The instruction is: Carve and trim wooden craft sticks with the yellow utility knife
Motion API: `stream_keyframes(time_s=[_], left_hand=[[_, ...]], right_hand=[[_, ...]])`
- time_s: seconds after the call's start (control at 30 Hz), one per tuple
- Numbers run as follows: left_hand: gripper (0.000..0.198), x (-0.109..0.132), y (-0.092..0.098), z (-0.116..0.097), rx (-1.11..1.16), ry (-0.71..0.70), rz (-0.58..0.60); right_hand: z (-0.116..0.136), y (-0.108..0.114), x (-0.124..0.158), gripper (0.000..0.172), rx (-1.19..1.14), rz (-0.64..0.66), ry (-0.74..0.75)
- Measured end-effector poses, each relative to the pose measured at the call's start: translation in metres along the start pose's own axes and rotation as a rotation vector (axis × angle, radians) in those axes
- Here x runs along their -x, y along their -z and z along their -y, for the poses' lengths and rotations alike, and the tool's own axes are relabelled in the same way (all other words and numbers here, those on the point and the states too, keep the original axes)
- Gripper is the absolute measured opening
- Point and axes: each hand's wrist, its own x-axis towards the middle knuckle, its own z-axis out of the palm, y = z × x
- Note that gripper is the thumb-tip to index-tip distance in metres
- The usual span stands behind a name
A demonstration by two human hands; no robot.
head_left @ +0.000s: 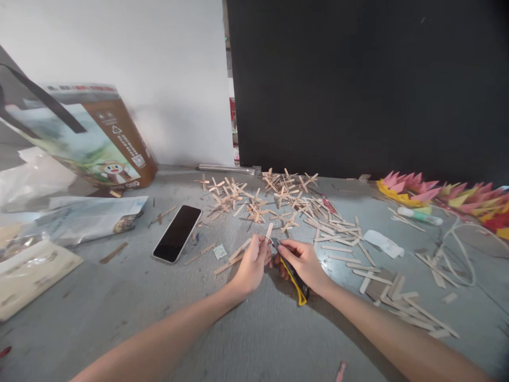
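— Grey tabletop (178, 323), backed by a white panel (170, 69) and a black panel (358, 85). Holding what, and how?

— With the left hand (253, 263), pinching a stick (269, 231) in narrow fingers, leaving one pale end bare above the grip. With the right hand (305, 261), gripping a yellow-and-black knife (294, 278), fingers wrapped around the handle. Meeting near the middle of the tabletop.

— Touching the stick with the knife?

— Too small to tell. Pointed toward it and just beside it, at least.

— Worried about what?

— Chiefly a slip. Could skid off such thin wood and run straight into the left fingers, being so near. Could also split the stick along the grain by pressing too hard, or let it twist by pinching too lightly.

— And round about?

— Might scatter the crossed sticks (234, 197) just beyond with a careless push forward, or stir up the loose sticks (334, 225) to the right with a sleeveless sweep. Perhaps bump the phone (177, 234) by swinging the left hand wide. Less to fear from the cable (473, 265), well apart at far right.
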Motion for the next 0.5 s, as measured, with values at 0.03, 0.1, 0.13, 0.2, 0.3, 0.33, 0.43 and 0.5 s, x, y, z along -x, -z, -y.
stream_keyframes(time_s=[0.03,0.1,0.13,0.2,0.3,0.33,0.43,0.5], left_hand=[[0.040,0.0000,-0.0001,-0.0001,0.001,-0.005,-0.006],[0.039,0.0001,-0.0001,-0.0007,-0.012,-0.014,-0.010],[0.038,0.0002,0.0001,-0.0007,-0.022,-0.018,-0.008],[0.037,0.0002,0.0009,0.0004,-0.049,-0.034,-0.006],[0.036,0.0000,0.0028,0.0039,-0.093,-0.051,-0.016],[0.035,0.0000,0.0032,0.0049,-0.101,-0.049,-0.018],[0.034,0.0000,0.0037,0.0055,-0.109,-0.036,-0.017],[0.033,0.0003,0.0035,0.0042,-0.118,-0.038,-0.012]], right_hand=[[-0.0004,0.0004,-0.0001,0.037,0.001,0.003,0.002],[-0.0015,0.0013,-0.0003,0.037,0.005,0.008,0.006],[-0.0019,0.0017,-0.0004,0.037,0.006,0.009,0.009],[-0.0020,0.0019,-0.0003,0.036,0.008,0.007,0.010],[-0.0001,0.0013,0.0009,0.036,0.013,0.010,-0.003],[0.0007,0.0010,0.0014,0.037,0.017,0.010,-0.007],[0.0016,0.0009,0.0024,0.038,0.027,0.003,-0.011],[0.0005,0.0014,0.0023,0.039,0.022,0.003,-0.015]])
